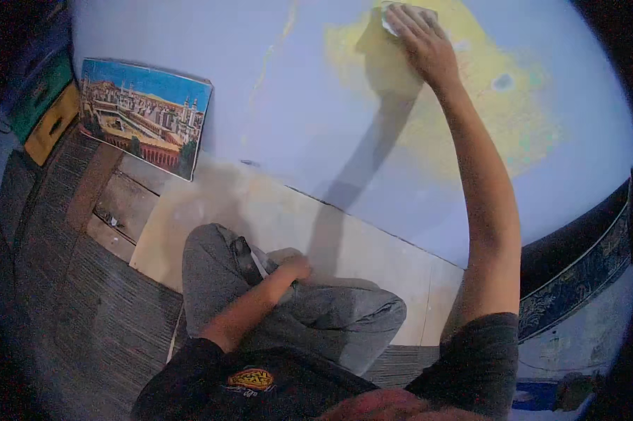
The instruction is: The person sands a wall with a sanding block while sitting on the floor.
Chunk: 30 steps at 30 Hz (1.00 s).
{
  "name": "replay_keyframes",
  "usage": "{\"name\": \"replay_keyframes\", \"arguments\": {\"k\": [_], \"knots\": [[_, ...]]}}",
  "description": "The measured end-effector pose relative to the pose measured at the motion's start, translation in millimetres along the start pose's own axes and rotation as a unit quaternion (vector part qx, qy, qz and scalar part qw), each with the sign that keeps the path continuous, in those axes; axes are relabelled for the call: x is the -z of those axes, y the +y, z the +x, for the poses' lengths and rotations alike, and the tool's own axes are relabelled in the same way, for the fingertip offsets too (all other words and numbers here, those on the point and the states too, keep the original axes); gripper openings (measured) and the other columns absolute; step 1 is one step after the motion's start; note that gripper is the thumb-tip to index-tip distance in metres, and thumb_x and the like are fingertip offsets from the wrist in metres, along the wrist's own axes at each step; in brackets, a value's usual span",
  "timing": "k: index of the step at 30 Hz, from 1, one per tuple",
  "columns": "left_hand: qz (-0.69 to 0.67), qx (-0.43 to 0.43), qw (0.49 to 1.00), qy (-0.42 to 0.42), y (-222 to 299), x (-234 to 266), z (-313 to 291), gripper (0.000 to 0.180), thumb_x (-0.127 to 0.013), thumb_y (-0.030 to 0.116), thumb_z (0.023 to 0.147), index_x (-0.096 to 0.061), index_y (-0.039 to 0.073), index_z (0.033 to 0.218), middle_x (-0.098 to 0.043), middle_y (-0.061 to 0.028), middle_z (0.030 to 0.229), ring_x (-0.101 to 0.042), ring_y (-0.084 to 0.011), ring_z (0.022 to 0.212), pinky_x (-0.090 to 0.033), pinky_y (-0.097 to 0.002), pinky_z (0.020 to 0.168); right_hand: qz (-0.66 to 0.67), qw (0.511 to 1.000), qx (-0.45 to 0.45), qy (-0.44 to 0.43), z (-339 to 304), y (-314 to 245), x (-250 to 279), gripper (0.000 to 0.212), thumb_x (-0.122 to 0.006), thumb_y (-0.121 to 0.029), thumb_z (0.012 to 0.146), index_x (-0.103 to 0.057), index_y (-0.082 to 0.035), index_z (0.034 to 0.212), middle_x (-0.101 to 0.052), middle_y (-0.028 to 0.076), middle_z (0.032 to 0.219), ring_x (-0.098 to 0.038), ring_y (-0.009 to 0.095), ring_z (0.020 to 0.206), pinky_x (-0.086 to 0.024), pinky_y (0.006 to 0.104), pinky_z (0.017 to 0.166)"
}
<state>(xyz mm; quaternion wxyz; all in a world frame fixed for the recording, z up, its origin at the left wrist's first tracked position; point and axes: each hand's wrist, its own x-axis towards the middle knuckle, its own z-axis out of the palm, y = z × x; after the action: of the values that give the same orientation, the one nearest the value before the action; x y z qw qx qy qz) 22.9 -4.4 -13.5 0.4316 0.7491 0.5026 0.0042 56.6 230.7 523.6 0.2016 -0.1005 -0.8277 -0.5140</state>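
Note:
My right hand [422, 38] is raised to the pale wall [281, 98], pressing a small pale sheet [389, 22] with a darker edge against it. Most of that sheet lies under the fingers, so its exact kind cannot be made out. Beneath and around the hand spreads a rough yellow patch [492, 126] on the wall. My left hand [293, 269] rests in my lap with its fingers curled in. Close to its wrist, a black thing with a pale flat strip [245, 261] lies across my grey trousers. Whatever the left fingers hold, if anything, is hidden.
A picture of a walled courtyard city [144, 116] leans by the wall at left. Light boards [351, 242] run along the wall's foot, with dark ribbed matting [106, 309] beside them. Green and yellow drawers [53, 123] stand far left; a dark patterned band [576, 266] is at right.

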Motion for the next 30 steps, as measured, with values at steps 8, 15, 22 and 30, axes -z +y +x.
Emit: {"name": "replay_keyframes", "arguments": {"k": [8, 15, 22, 30], "knots": [[-0.021, -0.016, 0.995, 0.093, -48, -50, 45, 0.032, -0.056, 0.025, 0.082, -0.070, 0.001, 0.098, -0.067, -0.0216, 0.104, -0.065, -0.0380, 0.099, -0.051, -0.0473, 0.086, -0.051, 0.964, -0.236, 0.110, 44, -16, -18, 0.043, -0.048, -0.008, 0.092, -0.049, -0.006, 0.135, -0.047, 0.011, 0.143, -0.041, 0.030, 0.134, -0.031, 0.0472, 0.112], [-0.010, 0.005, 1.000, -0.016, -2, -8, 11, 0.030, -0.057, 0.022, 0.080, -0.070, 0.000, 0.096, -0.068, -0.0219, 0.100, -0.066, -0.0376, 0.098, -0.051, -0.0482, 0.084, 0.017, 0.988, -0.153, 0.027, -17, -106, -83, 0.051, -0.052, -0.005, 0.084, -0.050, -0.011, 0.135, -0.050, 0.006, 0.140, -0.049, 0.024, 0.128, -0.036, 0.0461, 0.107], [-0.024, 0.034, 0.999, 0.012, -13, -2, -1, 0.034, -0.058, 0.023, 0.080, -0.067, 0.001, 0.105, -0.068, -0.0218, 0.101, -0.065, -0.0370, 0.100, -0.052, -0.0486, 0.085, 0.263, 0.872, -0.178, -0.372, -51, -182, -48, 0.035, -0.043, -0.010, 0.091, -0.059, -0.012, 0.123, -0.068, 0.017, 0.103, -0.065, 0.035, 0.093, -0.050, 0.0483, 0.082], [0.001, -0.003, 0.997, 0.072, -41, -26, 28, 0.037, -0.058, 0.030, 0.087, -0.068, -0.003, 0.102, -0.067, -0.0208, 0.106, -0.064, -0.0376, 0.100, -0.050, -0.0503, 0.083, 0.457, 0.713, -0.387, -0.365, -287, -389, 20, 0.028, -0.054, -0.027, 0.090, -0.062, 0.000, 0.087, -0.061, 0.025, 0.083, -0.060, 0.045, 0.082, -0.047, 0.0493, 0.074]]}}
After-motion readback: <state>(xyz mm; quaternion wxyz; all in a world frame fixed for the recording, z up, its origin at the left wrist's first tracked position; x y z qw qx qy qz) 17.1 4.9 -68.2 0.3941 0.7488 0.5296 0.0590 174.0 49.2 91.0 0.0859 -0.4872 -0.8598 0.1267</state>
